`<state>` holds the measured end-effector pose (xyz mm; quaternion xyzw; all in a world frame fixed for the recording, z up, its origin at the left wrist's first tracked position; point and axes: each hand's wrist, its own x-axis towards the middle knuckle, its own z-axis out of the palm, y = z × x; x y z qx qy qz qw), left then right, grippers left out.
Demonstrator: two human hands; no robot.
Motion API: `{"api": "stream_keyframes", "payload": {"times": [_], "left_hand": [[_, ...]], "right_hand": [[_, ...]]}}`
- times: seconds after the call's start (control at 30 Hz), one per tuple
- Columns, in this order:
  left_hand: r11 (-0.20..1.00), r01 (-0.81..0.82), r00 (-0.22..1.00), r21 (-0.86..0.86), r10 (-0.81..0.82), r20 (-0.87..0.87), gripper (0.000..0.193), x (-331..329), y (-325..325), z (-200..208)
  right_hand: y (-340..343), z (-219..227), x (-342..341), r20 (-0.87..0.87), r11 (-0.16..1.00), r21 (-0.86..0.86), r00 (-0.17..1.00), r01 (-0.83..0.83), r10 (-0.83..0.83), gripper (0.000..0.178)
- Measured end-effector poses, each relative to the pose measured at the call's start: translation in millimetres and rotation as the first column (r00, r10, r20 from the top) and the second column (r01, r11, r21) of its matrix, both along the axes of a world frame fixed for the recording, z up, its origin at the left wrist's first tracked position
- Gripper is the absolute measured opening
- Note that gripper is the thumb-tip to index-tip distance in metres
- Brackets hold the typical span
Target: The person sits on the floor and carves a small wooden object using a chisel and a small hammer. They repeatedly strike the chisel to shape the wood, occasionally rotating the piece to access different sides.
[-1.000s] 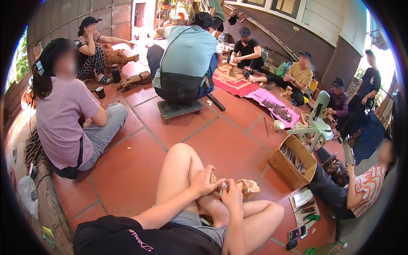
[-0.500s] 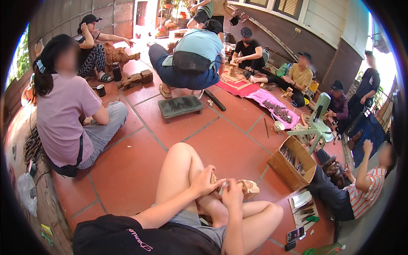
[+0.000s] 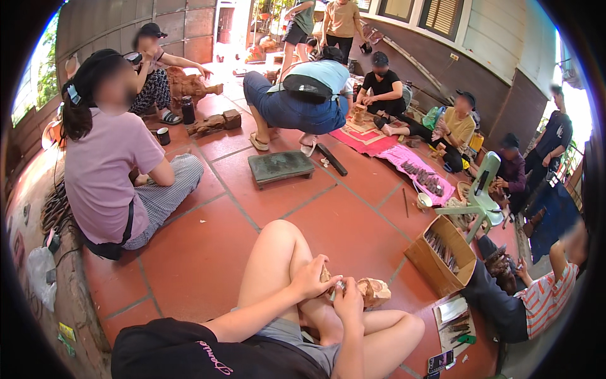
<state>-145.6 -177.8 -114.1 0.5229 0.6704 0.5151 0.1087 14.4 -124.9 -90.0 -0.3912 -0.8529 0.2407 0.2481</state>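
I sit cross-legged with a pale carved wood piece [image 3: 375, 292] across my lower legs, its blocky end sticking out past my right hand. My left hand [image 3: 310, 279] is closed round the other end, where brown wood shows between the fingers. The middle is covered by my hands, so I cannot tell whether it is all one piece. My right hand [image 3: 349, 302] is closed against the wood, its fingers bent near my left fingertips. A small greyish thing shows at those fingers, too small to name.
To my right stand a cardboard box [image 3: 435, 256] of tools, a green plastic chair [image 3: 485, 196], tools on paper [image 3: 456, 325] and a phone [image 3: 440, 361]. Ahead is a low dark stand [image 3: 281, 168]. A person in a pink shirt [image 3: 110, 170] sits at left; several others work around.
The view has shifted slightly, so everything sits a little to the right and lower. My right hand has turned slightly at the wood. The crouching person ahead has bent further forward.
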Motion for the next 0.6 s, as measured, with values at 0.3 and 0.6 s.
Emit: {"api": "stream_keyframes", "payload": {"times": [0.3, 0.6], "left_hand": [[0.999, -0.041, 0.999, -0.033, 0.041, 0.007, 0.066, 3, -1, 5], [0.999, -0.024, 1.000, -0.028, 0.024, 0.001, 0.071, 3, 1, 0]], "right_hand": [[1, 7, -2, -0.461, 0.971, 0.006, 0.863, 0.237, -0.208, 0.028], [-2, 7, -6, -0.136, 0.995, 0.083, 0.990, 0.052, -0.040, 0.022]]}}
